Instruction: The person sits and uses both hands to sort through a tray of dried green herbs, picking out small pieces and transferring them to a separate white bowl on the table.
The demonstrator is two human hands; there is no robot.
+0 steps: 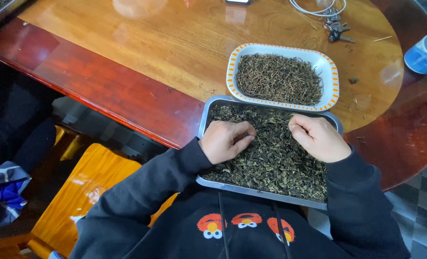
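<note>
Two hands are kept low over the metal tray (204, 115) of dried leaves (271, 158), which lie directly under and between them. The left hand (225, 141) is curled, thumb and fingers pinched together on a few bits. The right hand (319, 138) is loosely closed too; what's held can't be made out. Just beyond both knuckles sits the orange-rimmed dish (332, 76), long axis crosswise.
</note>
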